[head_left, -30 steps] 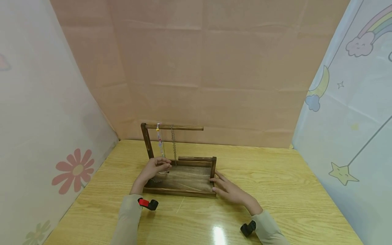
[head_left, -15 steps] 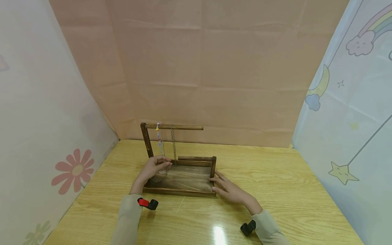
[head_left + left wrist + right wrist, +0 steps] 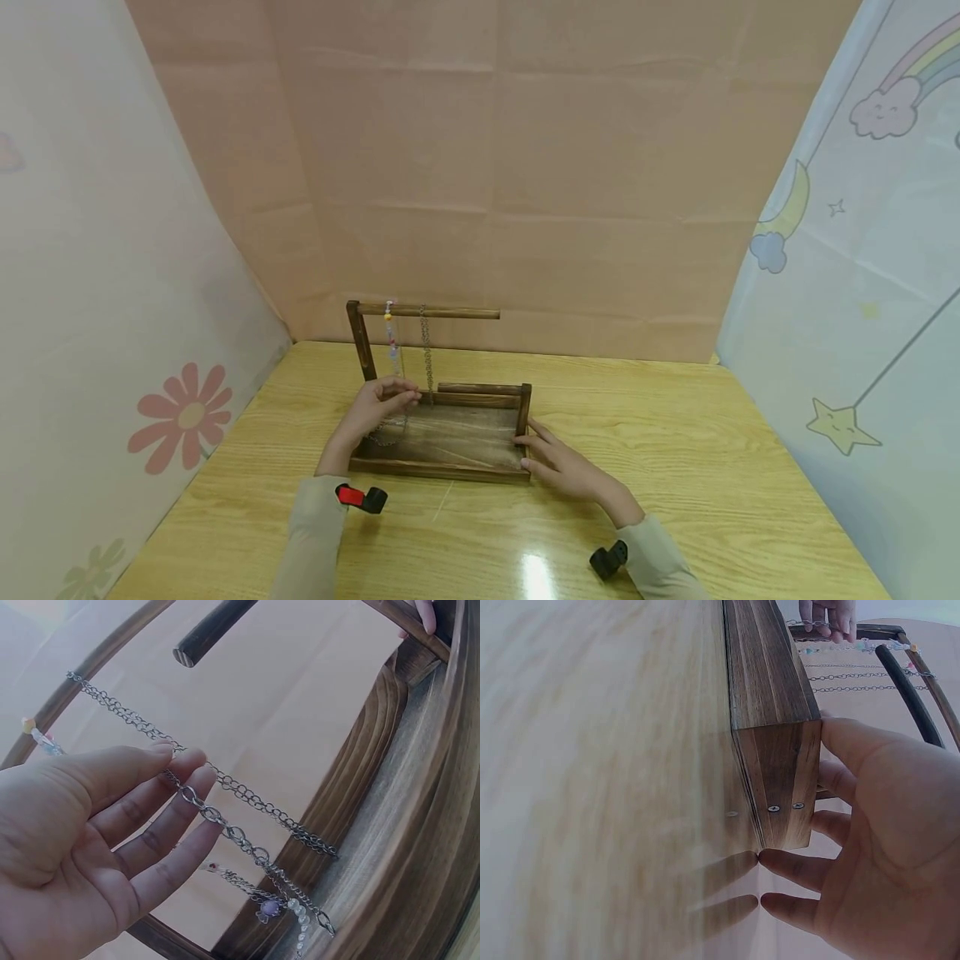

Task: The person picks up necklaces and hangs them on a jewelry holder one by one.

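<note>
My left hand is raised over the left part of a dark wooden jewelry stand's tray. Between thumb and index finger it pinches a silver chain with large oval links, whose lower end trails down into the tray. Behind the fingers, a doubled silver chain and a beaded strand hang from the stand's upper rail. My right hand rests on the tray's right end, its relaxed thumb and fingers over the rim. In the right wrist view, two lower fingertips touch the tabletop.
A shorter, lower rail runs along the tray's back right, joined to a short post. The tall post holds the upper rail at the left. Under everything is a wood-grain table, with a plain backdrop behind.
My left hand has risen slightly, and more of the pinched chain now hangs below its fingers. My right hand stays at the tray's end.
</note>
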Available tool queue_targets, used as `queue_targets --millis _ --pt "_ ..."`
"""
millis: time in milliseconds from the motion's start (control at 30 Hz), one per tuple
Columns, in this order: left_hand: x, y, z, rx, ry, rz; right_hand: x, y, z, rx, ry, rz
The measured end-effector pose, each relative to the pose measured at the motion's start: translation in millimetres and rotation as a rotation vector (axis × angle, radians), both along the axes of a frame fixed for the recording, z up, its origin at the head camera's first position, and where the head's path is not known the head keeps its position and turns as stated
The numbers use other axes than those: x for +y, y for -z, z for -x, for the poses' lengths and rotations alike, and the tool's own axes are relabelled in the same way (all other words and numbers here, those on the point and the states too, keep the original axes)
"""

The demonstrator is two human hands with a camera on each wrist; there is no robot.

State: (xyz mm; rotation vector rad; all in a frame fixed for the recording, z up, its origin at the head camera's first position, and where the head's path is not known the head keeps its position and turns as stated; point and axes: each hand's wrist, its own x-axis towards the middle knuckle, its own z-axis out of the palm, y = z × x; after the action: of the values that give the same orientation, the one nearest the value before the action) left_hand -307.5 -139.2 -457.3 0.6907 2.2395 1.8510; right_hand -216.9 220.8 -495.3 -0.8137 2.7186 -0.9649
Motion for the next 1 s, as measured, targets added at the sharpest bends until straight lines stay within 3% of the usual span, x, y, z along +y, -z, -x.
queue_targets --millis 400,700,1000 --pt "-1 -7.2 -2.4 0.009 -0.008 -0.050 1 -1.4 -1.4 -0.021 0.009 -0.002" --pt "-2 -11.4 -5.4 0.038 -0.050 -0.013 1 -0.7 -1.5 -0.019 0.012 -0.004" --pt "-2 -15.6 -7.9 0.074 -0.040 -0.032 1 0.7 -0.8 -0.016 0.014 -0.012"
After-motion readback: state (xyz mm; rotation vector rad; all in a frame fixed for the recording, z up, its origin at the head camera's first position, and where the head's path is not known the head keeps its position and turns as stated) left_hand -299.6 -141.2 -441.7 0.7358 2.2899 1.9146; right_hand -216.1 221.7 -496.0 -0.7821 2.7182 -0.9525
